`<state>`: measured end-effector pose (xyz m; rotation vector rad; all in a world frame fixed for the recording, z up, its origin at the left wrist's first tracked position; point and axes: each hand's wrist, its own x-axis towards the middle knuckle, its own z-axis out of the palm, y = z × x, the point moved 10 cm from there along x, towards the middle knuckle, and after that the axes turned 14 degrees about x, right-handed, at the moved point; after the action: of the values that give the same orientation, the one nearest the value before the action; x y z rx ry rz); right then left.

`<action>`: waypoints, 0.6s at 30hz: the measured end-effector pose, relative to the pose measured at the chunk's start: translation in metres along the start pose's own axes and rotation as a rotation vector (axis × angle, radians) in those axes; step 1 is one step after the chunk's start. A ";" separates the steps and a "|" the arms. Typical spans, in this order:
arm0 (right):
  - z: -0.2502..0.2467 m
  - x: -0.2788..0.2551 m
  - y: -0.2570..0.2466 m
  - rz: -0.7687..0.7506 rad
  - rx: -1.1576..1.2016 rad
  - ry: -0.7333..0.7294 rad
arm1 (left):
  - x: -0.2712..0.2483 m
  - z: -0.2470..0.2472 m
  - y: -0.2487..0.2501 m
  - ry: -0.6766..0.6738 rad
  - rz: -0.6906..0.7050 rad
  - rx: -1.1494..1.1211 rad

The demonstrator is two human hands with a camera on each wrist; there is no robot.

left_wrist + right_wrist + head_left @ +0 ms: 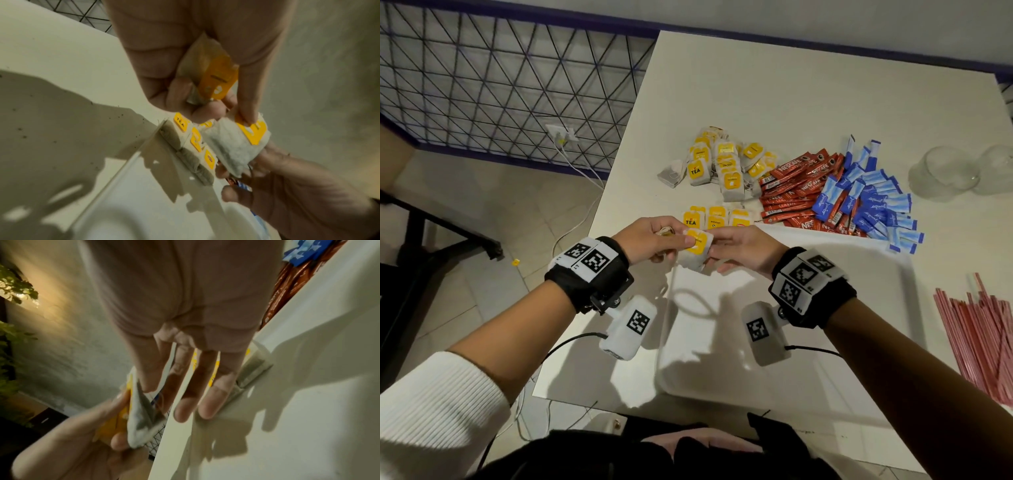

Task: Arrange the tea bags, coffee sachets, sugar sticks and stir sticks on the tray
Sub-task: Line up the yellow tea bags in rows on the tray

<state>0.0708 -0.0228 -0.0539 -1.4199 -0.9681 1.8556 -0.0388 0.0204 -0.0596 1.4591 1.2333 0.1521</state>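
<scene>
One white table (808, 102) stands beside tiled floor (482, 205) and wire mesh (500, 85).

I count two hands, my left hand (650, 240) and right hand (743, 251), sharing one tea bag (697, 248), with another in my left palm. Three tea bags (714, 219) line the one tray (825, 308). Two glass cups (945, 174) stand apart.

The stir sticks (977, 337) run past the head view's right edge, their far ends unseen.
</scene>
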 end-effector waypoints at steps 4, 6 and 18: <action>0.003 0.003 0.010 0.053 0.088 0.040 | 0.004 -0.003 -0.001 0.068 -0.007 -0.149; 0.004 0.004 0.014 0.085 0.139 0.064 | 0.006 -0.005 -0.004 0.090 -0.014 -0.206; 0.005 0.016 0.037 0.175 0.064 0.201 | 0.023 -0.010 -0.012 0.104 -0.024 -0.108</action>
<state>0.0612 -0.0316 -0.0926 -1.6604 -0.6995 1.8053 -0.0427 0.0406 -0.0778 1.3558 1.3065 0.2775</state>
